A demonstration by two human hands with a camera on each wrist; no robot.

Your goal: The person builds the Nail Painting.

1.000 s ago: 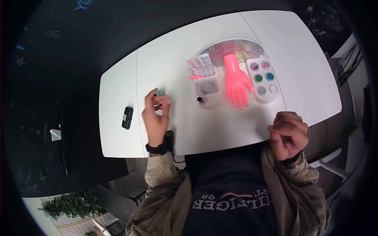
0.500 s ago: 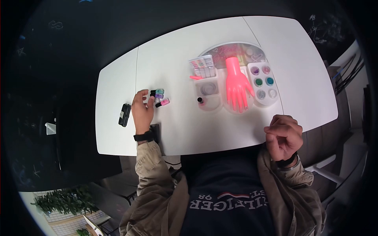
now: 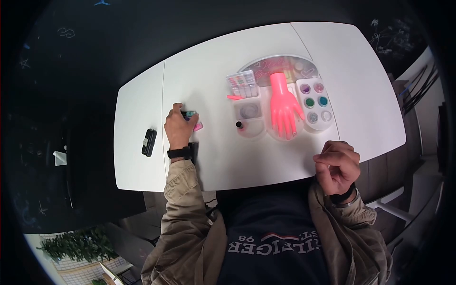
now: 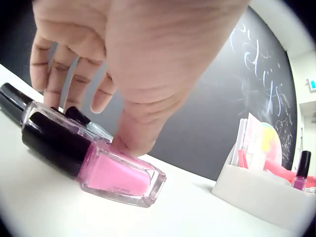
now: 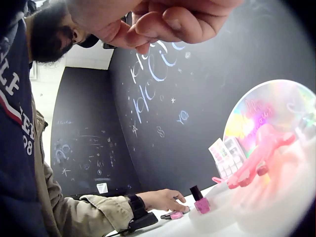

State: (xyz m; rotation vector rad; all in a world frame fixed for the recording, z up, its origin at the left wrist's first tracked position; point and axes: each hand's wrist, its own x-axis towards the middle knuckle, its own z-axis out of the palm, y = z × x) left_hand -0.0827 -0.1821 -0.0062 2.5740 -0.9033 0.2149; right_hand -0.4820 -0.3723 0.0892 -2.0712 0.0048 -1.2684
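My left hand [image 3: 179, 128] is over a small cluster of nail polish bottles, fingers on the far side and thumb on the near side. In the left wrist view the thumb touches or lies just behind a pink bottle [image 4: 118, 174] lying on its side with a black cap. A teal bottle [image 3: 191, 114] lies by the fingers; other black-capped bottles are partly hidden. No bottle is seen lifted. My right hand [image 3: 338, 167] hovers at the table's near edge, fingers loosely curled, holding nothing.
A clear organizer [image 3: 250, 128] holds an upright black-capped bottle [image 3: 239, 125] and a nail-tip box [image 3: 243, 84]. Beside it are a pink model hand [image 3: 284, 107] and a tray of glitter pots [image 3: 317, 124]. A black case [image 3: 148, 142] lies left of my left hand.
My left hand first moved left, uncovering the bottles, then slightly right and over them. The right hand has barely moved; the head view has shifted a little.
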